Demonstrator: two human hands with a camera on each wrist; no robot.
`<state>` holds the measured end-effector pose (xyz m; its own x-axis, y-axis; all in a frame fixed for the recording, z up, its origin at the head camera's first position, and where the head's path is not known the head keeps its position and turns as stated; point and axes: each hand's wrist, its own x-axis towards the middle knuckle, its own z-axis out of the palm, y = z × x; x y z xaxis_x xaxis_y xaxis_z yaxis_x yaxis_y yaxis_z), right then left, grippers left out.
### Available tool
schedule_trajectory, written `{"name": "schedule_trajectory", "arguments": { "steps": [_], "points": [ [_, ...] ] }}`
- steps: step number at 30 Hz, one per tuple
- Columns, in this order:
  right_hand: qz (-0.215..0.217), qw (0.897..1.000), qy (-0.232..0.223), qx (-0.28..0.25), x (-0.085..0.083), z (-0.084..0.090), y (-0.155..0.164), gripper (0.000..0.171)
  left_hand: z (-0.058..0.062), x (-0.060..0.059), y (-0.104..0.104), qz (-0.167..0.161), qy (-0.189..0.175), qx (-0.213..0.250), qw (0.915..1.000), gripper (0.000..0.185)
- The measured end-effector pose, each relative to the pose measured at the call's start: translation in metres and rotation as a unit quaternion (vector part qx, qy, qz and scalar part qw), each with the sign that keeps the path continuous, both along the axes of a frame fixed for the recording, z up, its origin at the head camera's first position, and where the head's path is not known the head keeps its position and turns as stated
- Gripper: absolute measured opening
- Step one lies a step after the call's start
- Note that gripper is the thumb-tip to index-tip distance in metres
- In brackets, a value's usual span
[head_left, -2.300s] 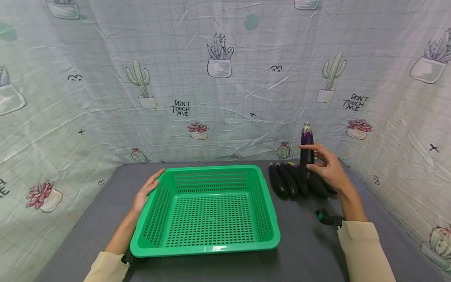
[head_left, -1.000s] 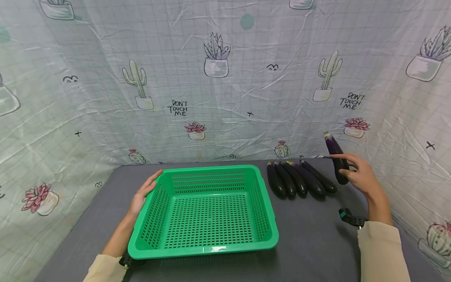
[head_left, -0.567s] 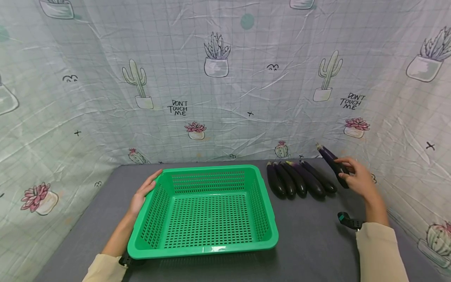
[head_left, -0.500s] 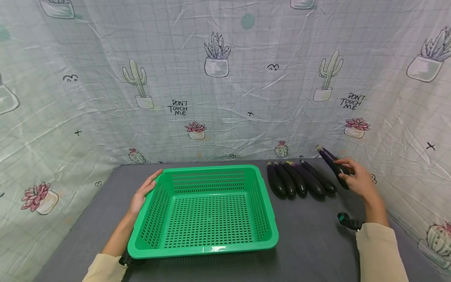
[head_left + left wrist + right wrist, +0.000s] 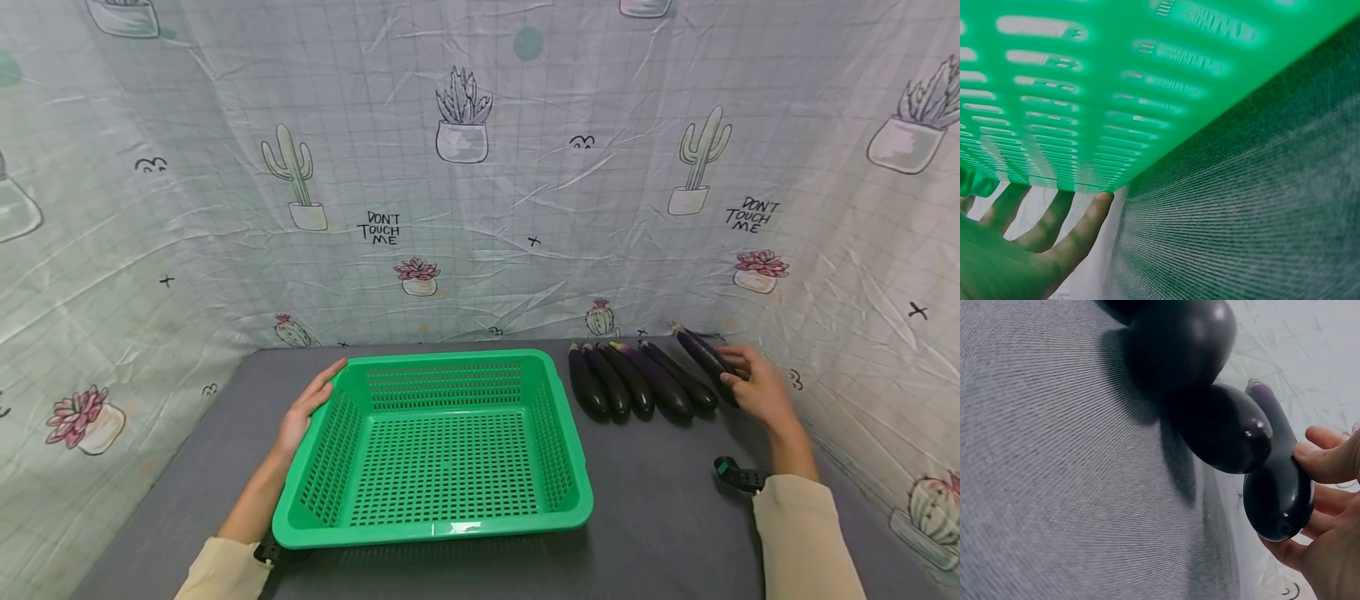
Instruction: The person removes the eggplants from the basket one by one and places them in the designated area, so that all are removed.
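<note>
A slender dark purple eggplant [image 5: 703, 357] is grasped by the right hand [image 5: 757, 392], thumb and fingers curled round its rounded end, at about 3 o'clock of the green plastic basket [image 5: 435, 533]. It is held low, just beside the rightmost of four eggplants [image 5: 633, 383] laid in a row on the grey tabletop [image 5: 660, 517]; whether it touches the surface cannot be told. The left hand [image 5: 303, 412] is laid flat, fingers straight, against the basket's outer wall at 9 o'clock. A cactus-printed sheet [image 5: 480, 167] is hung behind, at 12 o'clock.
</note>
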<state>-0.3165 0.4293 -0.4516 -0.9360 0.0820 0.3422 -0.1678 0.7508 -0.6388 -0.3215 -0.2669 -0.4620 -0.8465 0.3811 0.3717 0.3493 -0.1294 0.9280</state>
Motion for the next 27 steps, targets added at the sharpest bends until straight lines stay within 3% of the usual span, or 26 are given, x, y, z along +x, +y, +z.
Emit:
{"name": "schedule_trajectory", "arguments": {
  "steps": [5, 12, 27],
  "points": [
    [-0.002, 1.000, 0.001, -0.010, 0.000, -0.005, -0.002, 0.042, 0.000, 0.000, 0.001, 0.011, 0.007, -0.011, 0.9999, 0.056],
    [0.003, 1.000, 0.006, -0.007, -0.001, -0.013, -0.001, 0.042, -0.001, -0.002, 0.001, 0.056, 0.024, -0.057, 0.9965, 0.056],
    [0.007, 1.000, -0.016, -0.011, -0.005, -0.020, 0.000, 0.038, 0.000, -0.001, 0.001, 0.032, 0.015, -0.024, 0.9991, 0.055]
  ]
}}
